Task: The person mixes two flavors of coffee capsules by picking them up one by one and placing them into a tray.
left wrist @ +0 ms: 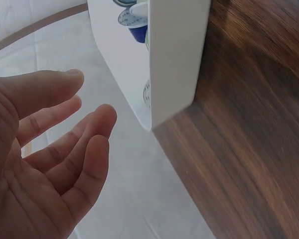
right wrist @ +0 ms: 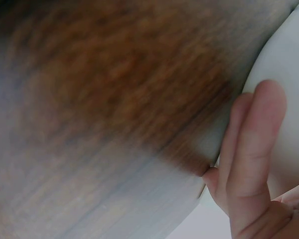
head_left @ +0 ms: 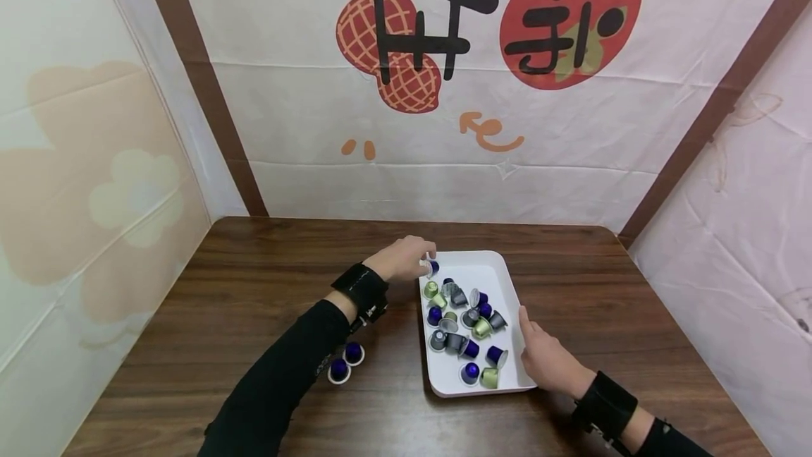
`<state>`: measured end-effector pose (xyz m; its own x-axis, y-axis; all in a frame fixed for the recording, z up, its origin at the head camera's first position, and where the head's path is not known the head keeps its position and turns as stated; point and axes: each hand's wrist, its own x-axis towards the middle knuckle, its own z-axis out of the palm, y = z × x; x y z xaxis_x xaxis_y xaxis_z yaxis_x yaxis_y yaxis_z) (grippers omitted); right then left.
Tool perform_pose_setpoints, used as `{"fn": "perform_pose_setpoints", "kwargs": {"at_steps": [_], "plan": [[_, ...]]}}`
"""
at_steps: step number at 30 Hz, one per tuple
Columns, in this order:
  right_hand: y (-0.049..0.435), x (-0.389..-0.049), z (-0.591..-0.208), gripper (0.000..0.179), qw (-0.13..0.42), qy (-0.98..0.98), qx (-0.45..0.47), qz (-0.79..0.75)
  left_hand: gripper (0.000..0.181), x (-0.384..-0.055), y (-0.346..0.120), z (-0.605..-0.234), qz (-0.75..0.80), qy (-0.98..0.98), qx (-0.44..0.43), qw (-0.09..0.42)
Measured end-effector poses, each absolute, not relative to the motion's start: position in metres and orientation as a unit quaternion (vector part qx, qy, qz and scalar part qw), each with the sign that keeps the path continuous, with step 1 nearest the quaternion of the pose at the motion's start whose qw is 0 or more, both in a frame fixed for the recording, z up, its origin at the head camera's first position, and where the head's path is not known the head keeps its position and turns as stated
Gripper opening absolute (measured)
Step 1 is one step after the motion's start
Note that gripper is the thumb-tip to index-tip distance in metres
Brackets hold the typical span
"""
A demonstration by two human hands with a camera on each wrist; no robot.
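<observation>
A white tray (head_left: 472, 265) lies on the table, with several coffee capsules in blue, green and grey scattered in it. Above its far left corner is my left hand (head_left: 402, 259), fingers loosely bent and apart, close to a blue capsule (head_left: 434, 266). Nothing sits between the thumb and fingertips of the left hand (left wrist: 55, 149) in the left wrist view. My right hand (head_left: 552, 358) touches the tray's right side with straight fingers; the right wrist view shows these fingers (right wrist: 256, 134) along the white tray wall (right wrist: 291, 114).
Two blue capsules stand on the wooden table (head_left: 304, 259) left of the tray, a nearer one (head_left: 339, 370) and a farther one (head_left: 354, 352), beside my left forearm. Printed cloth (head_left: 304, 118) hangs behind the table and along both sides.
</observation>
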<state>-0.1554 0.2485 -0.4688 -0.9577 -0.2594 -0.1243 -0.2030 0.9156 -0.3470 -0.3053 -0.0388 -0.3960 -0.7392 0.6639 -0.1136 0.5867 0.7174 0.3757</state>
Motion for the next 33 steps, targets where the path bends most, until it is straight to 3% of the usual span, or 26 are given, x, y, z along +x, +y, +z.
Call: {"fn": "perform_pose_setpoints", "kwargs": {"at_steps": [8, 23, 33], "plan": [[0.249, -0.155, -0.468, 0.072, 0.081, 0.975, -0.127, -0.161, 0.011, -0.287, -0.075, -0.399, 0.135, 0.923, 0.343, 0.108], [0.248, -0.156, -0.47, 0.073, 0.1, 0.975, -0.112, -0.161, 0.018, -0.229, -0.139, -0.413, 0.18, 0.9, 0.352, 0.182], [0.25, -0.155, -0.469, 0.071, 0.069, 0.976, -0.134, -0.158, 0.021, -0.209, -0.155, -0.424, 0.209, 0.885, 0.361, 0.206]]}}
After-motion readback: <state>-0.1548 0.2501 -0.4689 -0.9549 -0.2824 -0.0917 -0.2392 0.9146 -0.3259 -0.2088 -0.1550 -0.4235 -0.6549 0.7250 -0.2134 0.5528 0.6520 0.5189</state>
